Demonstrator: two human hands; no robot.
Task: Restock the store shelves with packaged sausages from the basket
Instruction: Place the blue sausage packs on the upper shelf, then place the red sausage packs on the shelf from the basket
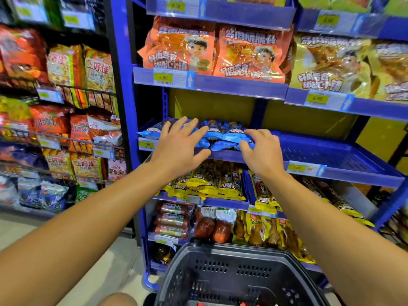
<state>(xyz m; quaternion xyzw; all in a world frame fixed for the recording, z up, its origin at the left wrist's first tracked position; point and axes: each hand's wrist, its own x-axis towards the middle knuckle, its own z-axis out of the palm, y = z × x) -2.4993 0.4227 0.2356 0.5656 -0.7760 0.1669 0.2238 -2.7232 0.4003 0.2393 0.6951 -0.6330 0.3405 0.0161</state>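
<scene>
Tidying the blue-wrapped sausage packs on the middle blue shelf is what I am doing at this moment, judging by how both hands sit over them. The packs are lying in a low row at the left end of that shelf, just behind the price strip, while the shelf's right stretch is showing bare perforated plastic. My left hand is hovering with fingers spread wide and straight above the left packs, holding nothing, probably to square the row. My right hand is resting at the right end with fingertips curling down onto a pack's front edge, seemingly nudging it into line. Yellow-wrapped sausages are filling the shelf below. The dark basket is standing near my legs under my arms, within easy reach, and I am making out only a few small red bits at its bottom.
</scene>
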